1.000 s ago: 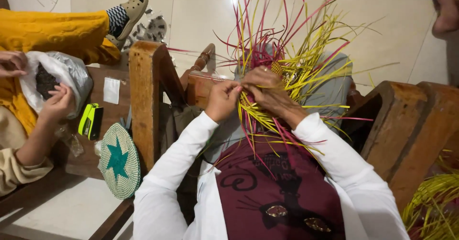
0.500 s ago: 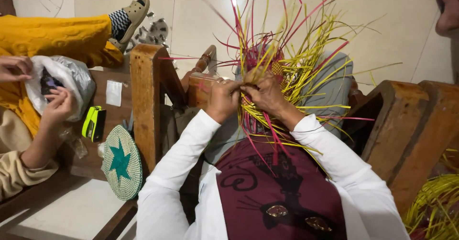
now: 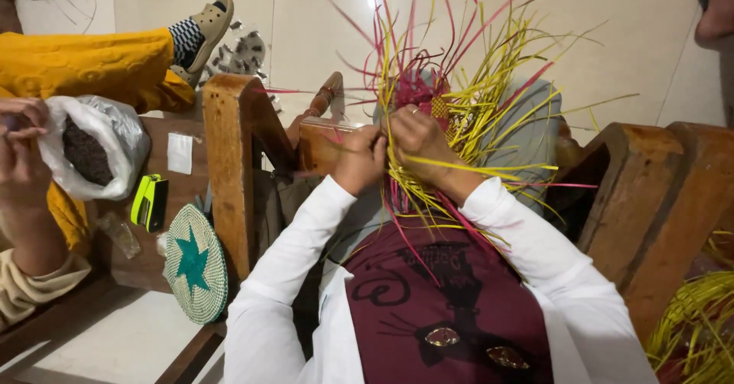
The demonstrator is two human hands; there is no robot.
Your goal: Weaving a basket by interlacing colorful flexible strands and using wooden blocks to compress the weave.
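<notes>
My left hand: My left hand (image 3: 359,158) is curled in a loose fist and pinches a few thin strips down low, near my lap.
My right hand: My right hand (image 3: 417,135) sits just beside it, fingers bent and pressed on the strips. It has a ring on one finger.
The weaving: The bundle of yellow and pink strips (image 3: 459,93) is right between my hands, and the loose ends fan up and out in front of me.
How I do it well: I think I should hold the woven part tight with one hand, pull one strip at a time, and keep the loose ends from getting mixed up.
The bag: A plastic bag (image 3: 92,147) far to my left has something dark and crumbly in it. Another person's hands (image 3: 23,147) hold it open.
The round mat: A green and white woven mat with a star (image 3: 195,261) leans by the wooden bench (image 3: 229,162).
The little box: A small yellow-green and black box (image 3: 149,200) lies near the bag. I cannot tell what is in it.
More strips: A heap of yellow strips (image 3: 696,323) lies low on my right.
</notes>
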